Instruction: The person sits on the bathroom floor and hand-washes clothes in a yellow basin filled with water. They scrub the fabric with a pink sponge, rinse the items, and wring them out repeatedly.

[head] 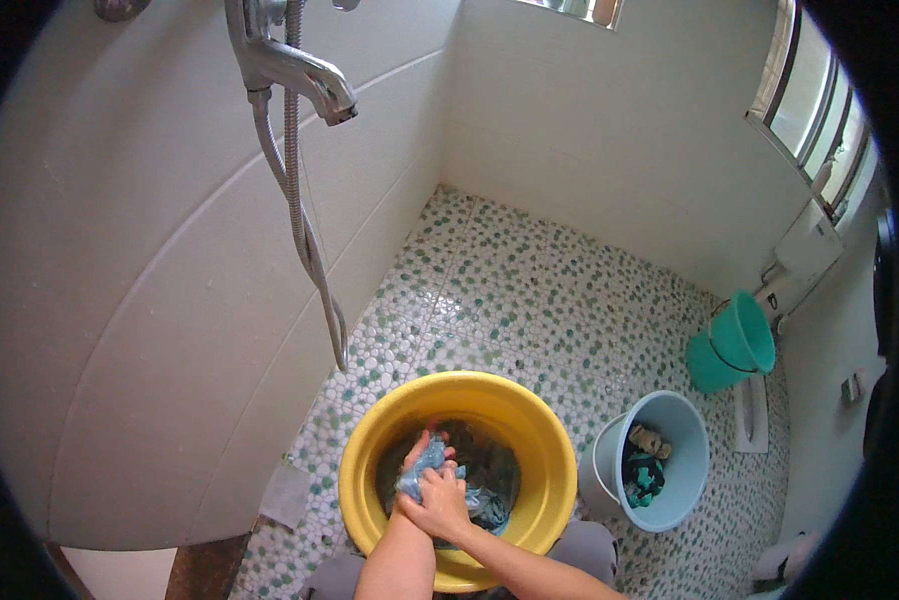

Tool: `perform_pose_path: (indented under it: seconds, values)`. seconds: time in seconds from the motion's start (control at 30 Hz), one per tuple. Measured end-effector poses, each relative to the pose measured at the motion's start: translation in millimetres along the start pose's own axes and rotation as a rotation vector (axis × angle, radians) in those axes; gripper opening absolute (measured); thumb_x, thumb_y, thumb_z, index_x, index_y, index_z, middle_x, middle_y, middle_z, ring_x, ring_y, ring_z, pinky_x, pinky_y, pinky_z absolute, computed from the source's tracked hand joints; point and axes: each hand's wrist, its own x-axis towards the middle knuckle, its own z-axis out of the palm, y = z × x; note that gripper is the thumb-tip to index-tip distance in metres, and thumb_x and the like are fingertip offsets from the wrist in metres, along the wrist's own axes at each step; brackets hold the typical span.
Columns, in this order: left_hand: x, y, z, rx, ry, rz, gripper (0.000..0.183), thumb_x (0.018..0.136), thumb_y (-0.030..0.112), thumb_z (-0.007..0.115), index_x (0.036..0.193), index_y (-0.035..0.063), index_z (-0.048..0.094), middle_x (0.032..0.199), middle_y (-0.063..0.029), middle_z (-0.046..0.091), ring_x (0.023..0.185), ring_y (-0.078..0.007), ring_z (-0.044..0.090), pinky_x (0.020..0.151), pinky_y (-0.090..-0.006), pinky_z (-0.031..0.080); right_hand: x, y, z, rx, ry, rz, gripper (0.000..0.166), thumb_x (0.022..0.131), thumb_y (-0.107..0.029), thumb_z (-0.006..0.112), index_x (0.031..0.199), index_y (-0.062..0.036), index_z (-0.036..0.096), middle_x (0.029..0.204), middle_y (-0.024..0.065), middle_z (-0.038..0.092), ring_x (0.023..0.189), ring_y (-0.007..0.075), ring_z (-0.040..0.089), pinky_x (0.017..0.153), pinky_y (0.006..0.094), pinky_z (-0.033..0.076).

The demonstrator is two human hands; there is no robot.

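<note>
Before me, between my knees, stands a yellow plastic basin with dark water and wet cloth in it. Both hands are inside its rim. My left hand lies under a light-blue wet cloth, its fingers showing beyond the fabric. My right hand presses on the same cloth from the right, over the left palm and wrist. Part of the blue cloth trails down to the right into the water. Darker cloth seems to lie in the water behind the hands, its shape unclear.
Right of the basin is a light-blue bucket holding dark, green and tan clothes. A green bucket stands farther back by the wall. A chrome tap and looping shower hose hang at the left wall. Pebble-patterned tile covers the floor.
</note>
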Motion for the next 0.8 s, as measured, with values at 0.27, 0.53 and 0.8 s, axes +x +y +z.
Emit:
perform_pose_path:
  seconds: [0.27, 0.53, 0.8]
  values:
    - [20, -12, -21, 0.501, 0.927, 0.419, 0.054, 0.077, 0.034, 0.057, 0.116, -0.0019, 0.048, 0.114, -0.0122, 0.052, 0.097, -0.0239, 0.052, 0.083, -0.0344, 0.041, 73, 95, 27, 0.18, 0.118, 0.528, 0.047, 0.079, -0.041, 0.044, 0.089, 0.0018, 0.062, 0.087, 0.026, 0.059, 0.082, 0.0417, 0.057, 0.076, 0.0466, 0.044]
    - [-1, -29, -38, 1.767, 0.856, 0.518, 0.056, 0.073, 0.006, 0.05, 0.127, 0.0156, 0.042, 0.125, -0.0199, 0.043, 0.115, -0.0323, 0.041, 0.098, -0.0388, 0.03, 41, 136, 96, 0.177, 0.172, 0.336, 0.067, 0.074, -0.035, 0.06, 0.127, -0.0034, 0.035, 0.135, 0.0233, 0.019, 0.119, 0.0433, 0.029, 0.098, 0.0441, 0.029]
    - [5, -7, -56, 0.474, 0.703, 0.286, 0.049, 0.084, 0.035, 0.049, 0.121, 0.0033, 0.046, 0.116, -0.0089, 0.053, 0.103, -0.0257, 0.05, 0.091, -0.0373, 0.036, 52, 59, 38, 0.17, -0.014, 0.631, 0.048, 0.076, -0.044, 0.054, 0.112, -0.0131, 0.056, 0.136, 0.0159, 0.025, 0.124, 0.0413, 0.019, 0.095, 0.0613, 0.02]
